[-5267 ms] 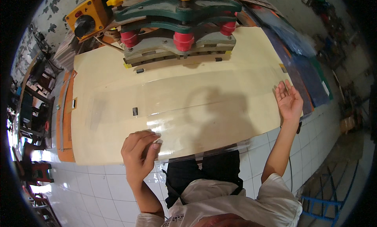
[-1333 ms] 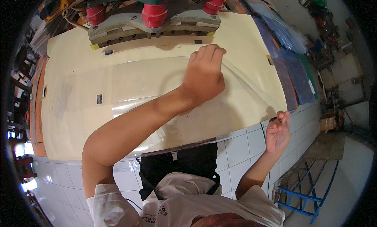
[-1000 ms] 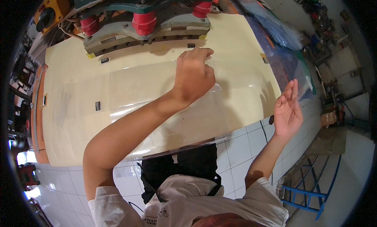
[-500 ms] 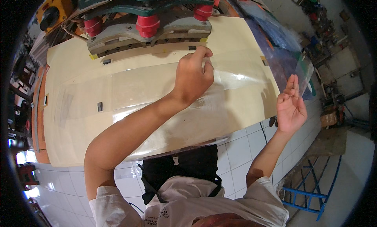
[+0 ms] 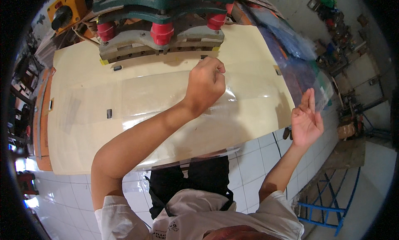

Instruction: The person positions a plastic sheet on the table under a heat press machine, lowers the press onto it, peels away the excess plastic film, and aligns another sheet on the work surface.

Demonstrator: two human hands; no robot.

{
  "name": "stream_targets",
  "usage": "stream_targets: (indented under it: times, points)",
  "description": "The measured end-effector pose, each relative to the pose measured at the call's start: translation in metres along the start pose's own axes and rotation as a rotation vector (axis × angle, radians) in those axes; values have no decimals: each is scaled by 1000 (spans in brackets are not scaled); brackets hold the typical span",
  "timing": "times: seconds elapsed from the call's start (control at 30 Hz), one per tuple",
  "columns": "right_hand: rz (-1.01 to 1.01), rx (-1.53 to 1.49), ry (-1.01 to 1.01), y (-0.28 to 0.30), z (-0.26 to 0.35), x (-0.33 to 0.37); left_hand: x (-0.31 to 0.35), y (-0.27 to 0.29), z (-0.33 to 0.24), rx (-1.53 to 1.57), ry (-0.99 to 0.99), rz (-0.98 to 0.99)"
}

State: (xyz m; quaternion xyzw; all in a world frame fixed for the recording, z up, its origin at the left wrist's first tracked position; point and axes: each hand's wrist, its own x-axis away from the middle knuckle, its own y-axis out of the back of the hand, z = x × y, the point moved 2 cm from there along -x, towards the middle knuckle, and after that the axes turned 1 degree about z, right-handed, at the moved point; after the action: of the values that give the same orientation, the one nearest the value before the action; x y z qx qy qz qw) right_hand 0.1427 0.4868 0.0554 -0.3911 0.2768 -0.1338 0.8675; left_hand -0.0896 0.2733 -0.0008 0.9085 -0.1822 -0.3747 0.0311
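A clear plastic sheet (image 5: 174,134) lies over a large cream board (image 5: 79,136), its near edge reaching the board's front. My left hand (image 5: 206,82) is over the sheet's far part, fingers curled in and thumb bent against them. What they hold, if anything, is hidden. My right hand (image 5: 307,123) is just off the board's right edge, palm turned up. Two of its fingers stretch out together, the others bend, and the thumb stands apart; nothing shows in it. Small dark pads (image 5: 109,113) are fixed on the board, one partly behind my left fingertips.
Beyond the board hangs a green and grey press head (image 5: 162,32) with red insulators (image 5: 162,33). A yellow control box with a black knob (image 5: 62,16) stands far left. Clear plastic film (image 5: 286,36) is piled at right. A blue metal frame (image 5: 324,211) stands on the floor.
The whole view has shifted slightly. Glare on the plastic sheet right of my left hand has shrunk, and the sheet looks flatter there. Both hands keep nearly the same pose.
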Motion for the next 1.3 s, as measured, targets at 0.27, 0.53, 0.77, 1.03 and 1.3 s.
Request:
stream_targets:
  times: [0.27,0.53,0.77,1.03,1.3]
  points:
    - [13,21,7,3,4,15,1,0,0,50,119,21]
    - [-2,102,-7,11,10,26,-6,2,-14,-49,32,43]
    - [-69,195,66,26,16,33,-15,15,-39,-185,-185,185]
    - [-206,631,-57,51,28,19,16,59,-133,74,-368,342]
    - [129,1252,115,-70,-59,13,60,46,-183,789,-205,532]
